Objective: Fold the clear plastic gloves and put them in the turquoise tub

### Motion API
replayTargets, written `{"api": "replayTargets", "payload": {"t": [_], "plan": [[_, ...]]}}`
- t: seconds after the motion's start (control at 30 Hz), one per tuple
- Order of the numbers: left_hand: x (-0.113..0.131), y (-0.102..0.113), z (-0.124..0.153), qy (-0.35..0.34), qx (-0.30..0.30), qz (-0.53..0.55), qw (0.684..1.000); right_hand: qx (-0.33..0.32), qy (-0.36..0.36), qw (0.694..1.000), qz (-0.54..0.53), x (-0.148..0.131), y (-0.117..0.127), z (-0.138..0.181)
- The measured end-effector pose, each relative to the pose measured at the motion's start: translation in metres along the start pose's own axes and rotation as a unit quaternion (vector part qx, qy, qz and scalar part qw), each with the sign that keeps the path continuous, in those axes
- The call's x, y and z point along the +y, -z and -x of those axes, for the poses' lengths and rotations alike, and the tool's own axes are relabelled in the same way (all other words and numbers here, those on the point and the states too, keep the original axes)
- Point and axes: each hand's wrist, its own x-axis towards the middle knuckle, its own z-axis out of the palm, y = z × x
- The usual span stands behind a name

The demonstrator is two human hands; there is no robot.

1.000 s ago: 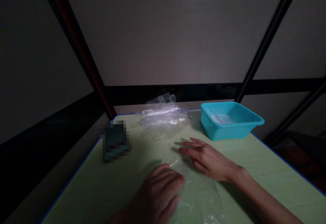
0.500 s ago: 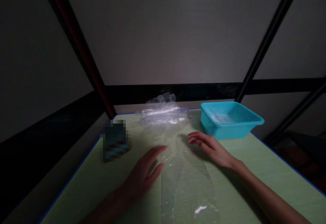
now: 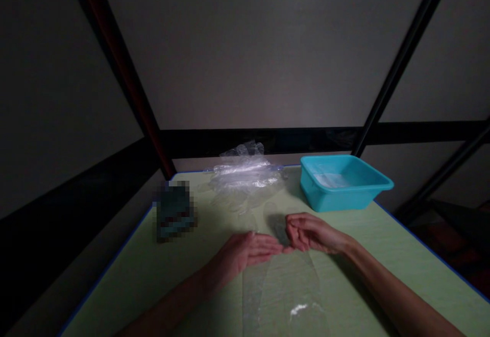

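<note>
**Green table, clear plastic, two hands meeting**

Dim light falls on a green table (image 3: 383, 255) with a blue edge, set before a pale wall crossed by dark bars (image 3: 398, 66). A plastic sheet (image 3: 283, 286), clear and flat, lies on the near middle of the table and runs away from the person.

The left hand (image 3: 248, 250) is open, palm turned inward and fingers stretched toward the right. It holds nothing, and its fingertips lie at the sheet's left edge. The right hand (image 3: 310, 232) is curled, its thumb and fingertips closed on the sheet just where the left fingertips reach, so the two hands touch or nearly touch.

Beyond them, a heap of clear plastic (image 3: 245, 171) sits at the far edge. A blue tub (image 3: 344, 194) stands to its right, and a blurred dark object (image 3: 174, 212) sits at the left.
</note>
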Motion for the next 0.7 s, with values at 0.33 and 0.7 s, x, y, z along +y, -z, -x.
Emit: {"api": "replayTargets", "payload": {"t": [0.33,0.7], "plan": [[0.009,0.009,-0.011,0.019,-0.004,0.012,1.0,-0.022,-0.027,0.999,0.041,0.006,0.004,-0.001],[0.012,0.017,-0.012,-0.032,-0.046,0.066,0.996,-0.025,-0.009,0.998,0.054,-0.001,0.001,0.0]]}}
